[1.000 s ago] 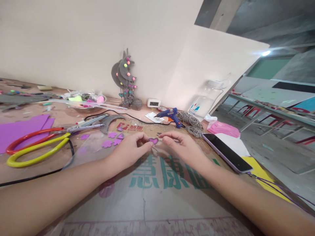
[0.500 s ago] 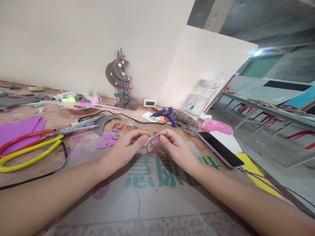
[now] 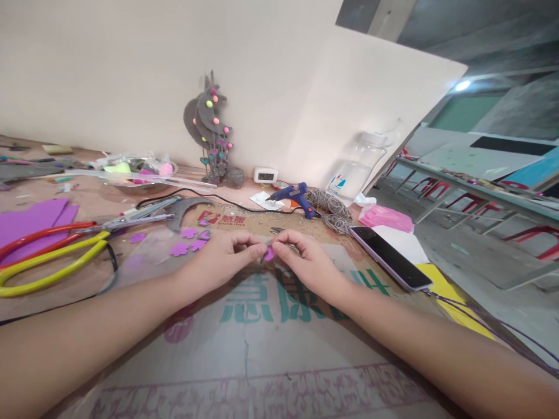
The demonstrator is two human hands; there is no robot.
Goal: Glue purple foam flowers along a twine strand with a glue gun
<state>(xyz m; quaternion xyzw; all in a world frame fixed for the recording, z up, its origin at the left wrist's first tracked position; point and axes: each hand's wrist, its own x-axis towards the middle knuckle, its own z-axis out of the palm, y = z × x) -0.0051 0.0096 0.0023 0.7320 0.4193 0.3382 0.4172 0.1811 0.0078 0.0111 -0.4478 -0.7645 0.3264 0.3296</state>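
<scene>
A small purple foam cutout (image 3: 269, 254) is pinched between my two hands above the cardboard. My right hand (image 3: 305, 260) grips it with thumb and index finger. From the other side, the closed thumb and index finger of my left hand (image 3: 233, 254) meet at its edge. The grey yarn there is mostly hidden by my fingers. Just left of my left hand lie several purple flower-shaped cutouts (image 3: 179, 249) on a clear sheet. Beyond my hands a blue glue gun (image 3: 297, 195) rests near a skein of grey yarn (image 3: 325, 203).
Red-and-yellow-handled scissors (image 3: 94, 241) and purple sheets (image 3: 32, 230) lie at left. A bowl (image 3: 140, 185) of bright balls stands behind, beside a decorated grey moon ornament (image 3: 209, 128). A phone (image 3: 390, 256), water bottle (image 3: 356, 169) and small clock (image 3: 265, 175) are further right.
My hands have come together, and the purple cutout has moved slightly left to my left fingertips. The grey yarn loop that hung between the hands is now mostly hidden.
</scene>
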